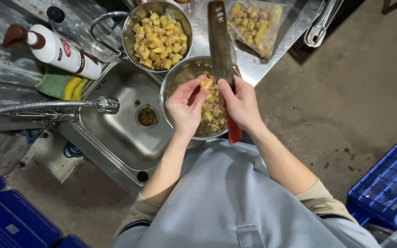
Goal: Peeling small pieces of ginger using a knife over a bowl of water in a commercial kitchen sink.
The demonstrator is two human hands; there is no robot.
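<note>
My left hand (184, 108) pinches a small yellow piece of ginger (206, 84) over a steel bowl (176, 77) that holds scraps and more pieces. My right hand (241, 103) grips a long knife with a red handle (234, 131); its broad blade (220, 39) points away from me and rests against the piece. Further back stands a second steel bowl (129, 25) heaped with yellow peeled ginger chunks (158, 40). A clear plastic bag of ginger pieces (253, 25) lies on the counter to the right of the blade.
A steel sink (120, 133) with a drain strainer (148, 116) lies left of the bowl, under a faucet spout (51, 106). A white pump bottle (58, 49) and a yellow-green sponge (63, 85) sit on the counter. Blue plastic crates (387, 183) stand on the concrete floor.
</note>
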